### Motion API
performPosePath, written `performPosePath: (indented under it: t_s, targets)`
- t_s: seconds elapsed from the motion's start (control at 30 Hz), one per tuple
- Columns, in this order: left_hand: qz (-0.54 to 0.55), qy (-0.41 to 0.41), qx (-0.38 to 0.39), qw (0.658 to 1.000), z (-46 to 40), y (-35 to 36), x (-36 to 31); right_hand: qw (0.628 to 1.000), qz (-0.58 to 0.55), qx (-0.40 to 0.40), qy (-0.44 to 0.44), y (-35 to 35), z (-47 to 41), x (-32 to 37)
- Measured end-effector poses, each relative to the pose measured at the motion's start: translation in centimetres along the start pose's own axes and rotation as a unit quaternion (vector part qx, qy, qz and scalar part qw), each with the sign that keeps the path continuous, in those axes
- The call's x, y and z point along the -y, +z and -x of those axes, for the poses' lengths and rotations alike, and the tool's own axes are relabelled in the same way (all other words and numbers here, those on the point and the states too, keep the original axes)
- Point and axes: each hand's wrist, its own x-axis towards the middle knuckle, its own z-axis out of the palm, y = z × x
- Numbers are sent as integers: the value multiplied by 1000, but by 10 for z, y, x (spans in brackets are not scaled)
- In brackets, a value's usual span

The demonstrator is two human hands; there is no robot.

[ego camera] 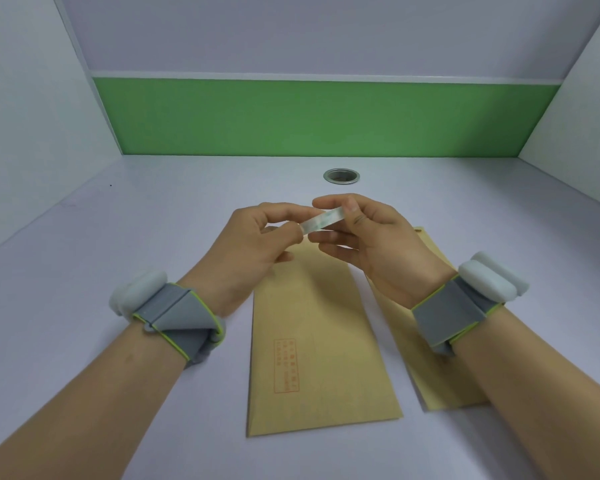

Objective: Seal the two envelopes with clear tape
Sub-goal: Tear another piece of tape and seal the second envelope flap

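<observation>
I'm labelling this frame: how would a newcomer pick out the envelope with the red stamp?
On the pale lilac desk, two tan paper envelopes lie below the hands. The stamped tan envelope is the left one, fully visible; only it shows a red boxed print.

White desk [153, 237], round metal grommet [341, 176], green back panel [326, 119]

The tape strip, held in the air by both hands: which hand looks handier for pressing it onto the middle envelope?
Probably the left hand: it pinches the tape strip above the middle envelope. The right hand hangs more toward the other envelope.
</observation>
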Motion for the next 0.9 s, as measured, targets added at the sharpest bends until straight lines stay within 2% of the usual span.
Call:
performPosePath:
  t_s: [0.33,0.5,0.9]
  targets:
    - [15,8,1,1000,0,-2,2,999,-45,8,1,3,-1,-1]
    - [19,-10,-5,1000,-2,-2,3,999,-11,-33,-13,3,-3,-1]
    - [151,-61,0,987,-3,-2,7,998,-9,-54,-10,1,-3,-2]
